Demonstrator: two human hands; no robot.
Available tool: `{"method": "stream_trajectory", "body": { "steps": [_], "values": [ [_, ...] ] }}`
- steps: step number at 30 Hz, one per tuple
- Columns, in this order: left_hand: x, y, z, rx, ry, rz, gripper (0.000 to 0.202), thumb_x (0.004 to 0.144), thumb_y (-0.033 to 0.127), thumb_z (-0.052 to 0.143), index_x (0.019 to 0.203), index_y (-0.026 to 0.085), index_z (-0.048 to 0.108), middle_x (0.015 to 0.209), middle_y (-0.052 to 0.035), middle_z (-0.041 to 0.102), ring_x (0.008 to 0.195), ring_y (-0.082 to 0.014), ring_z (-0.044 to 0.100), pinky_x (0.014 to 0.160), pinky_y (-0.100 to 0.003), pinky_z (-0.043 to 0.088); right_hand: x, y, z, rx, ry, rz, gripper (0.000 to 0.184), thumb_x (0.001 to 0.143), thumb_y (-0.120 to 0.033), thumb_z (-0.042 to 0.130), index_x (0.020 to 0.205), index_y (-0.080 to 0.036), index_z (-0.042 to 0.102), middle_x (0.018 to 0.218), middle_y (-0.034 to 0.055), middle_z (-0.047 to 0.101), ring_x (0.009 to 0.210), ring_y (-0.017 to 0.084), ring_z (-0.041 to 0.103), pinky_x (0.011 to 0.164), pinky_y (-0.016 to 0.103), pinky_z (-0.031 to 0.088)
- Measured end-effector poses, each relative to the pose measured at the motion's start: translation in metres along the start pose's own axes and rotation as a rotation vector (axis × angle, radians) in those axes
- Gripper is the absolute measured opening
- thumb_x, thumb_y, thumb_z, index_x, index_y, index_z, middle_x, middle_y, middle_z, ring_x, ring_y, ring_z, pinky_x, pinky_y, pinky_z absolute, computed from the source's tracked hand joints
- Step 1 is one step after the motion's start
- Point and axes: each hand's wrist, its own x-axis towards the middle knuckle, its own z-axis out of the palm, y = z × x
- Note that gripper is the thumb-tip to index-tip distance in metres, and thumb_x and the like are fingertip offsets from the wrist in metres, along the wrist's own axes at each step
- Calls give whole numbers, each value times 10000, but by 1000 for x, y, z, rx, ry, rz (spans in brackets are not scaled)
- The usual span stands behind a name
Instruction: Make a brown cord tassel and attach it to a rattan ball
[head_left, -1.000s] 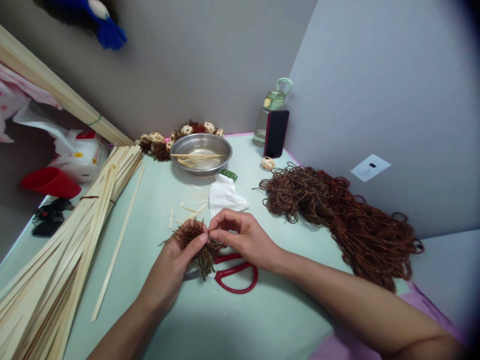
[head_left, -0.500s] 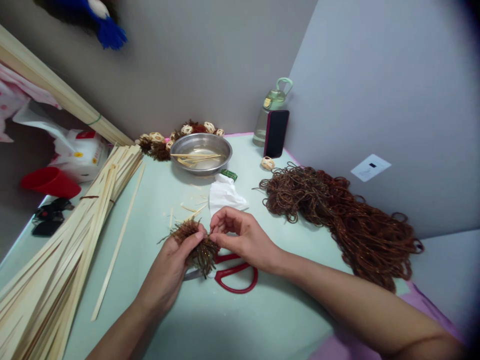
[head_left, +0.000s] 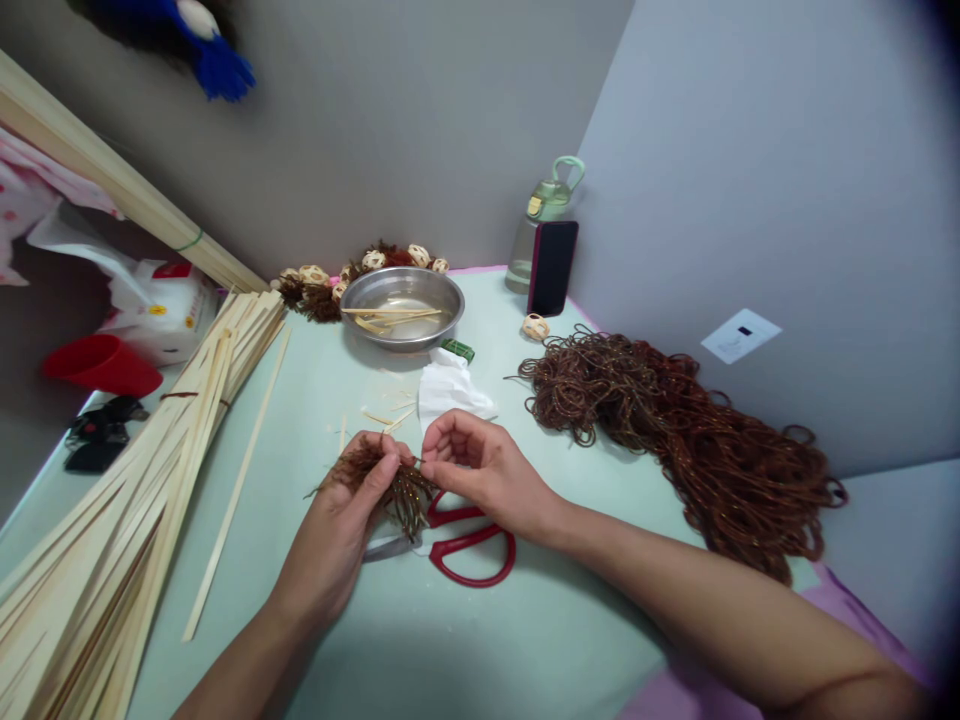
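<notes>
At the middle of a pale green table point(head_left: 525, 640), a person's left hand point(head_left: 341, 525) is gripping a small brown cord pom-pom point(head_left: 390, 485), its fingers curled over the top of the bundle. The right hand point(head_left: 480, 470) is meeting it from the other side, fingertips pinching at the pom-pom's centre, the two hands touching. Red-handled scissors point(head_left: 469, 545) are lying on the table just beneath the hands, partly hidden by them. A crumpled white tissue point(head_left: 450, 388) is sitting just beyond the fingers, with a steel bowl point(head_left: 401, 300) holding thin bamboo slivers farther back. A large heap of brown cord point(head_left: 690, 440) is spreading across the table's right side, well apart from the hands, while a stack of bamboo strips point(head_left: 127, 500) is fanning along the left edge. A water bottle point(head_left: 544, 225) and a dark phone point(head_left: 553, 267) are standing against the far wall.
</notes>
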Motion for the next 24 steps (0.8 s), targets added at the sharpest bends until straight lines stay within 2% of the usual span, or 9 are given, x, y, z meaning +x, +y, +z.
{"method": "stream_trajectory", "body": {
  "steps": [3,9,14,18,24],
  "values": [
    [0,-5,-3,104,-2,8,124,896,352,641,890,234,606,891,17,594,904,-147,541,854,-238,427,1,0,0,50,23,15,282,737,-294,800,867,-176,580,764,-29,556,702,109,519,676,257,422],
    [0,-4,-2,94,-70,-68,164,878,358,661,973,226,640,974,-14,622,999,-196,562,922,-305,430,1,-1,0,95,24,17,250,744,-245,789,878,-170,592,783,-22,591,696,101,539,663,245,428],
    [-1,2,1,17,-36,-123,131,854,318,695,906,213,636,929,-4,605,938,-163,555,844,-245,459,1,0,-1,61,13,1,258,729,-197,795,886,-165,593,786,-25,574,723,104,524,693,247,425],
    [-1,4,1,-114,-20,-78,86,887,294,658,891,223,609,905,11,576,912,-127,537,811,-189,469,1,3,-2,34,-7,-6,220,750,-108,728,908,-165,586,803,-21,574,731,105,514,706,252,423],
    [-2,6,0,-135,-76,-21,84,906,282,631,854,230,590,1035,1,615,1031,-154,557,920,-237,465,1,4,-1,26,-36,-16,209,758,-61,664,921,-164,585,807,-23,573,728,99,511,712,249,418]
  ]
}}
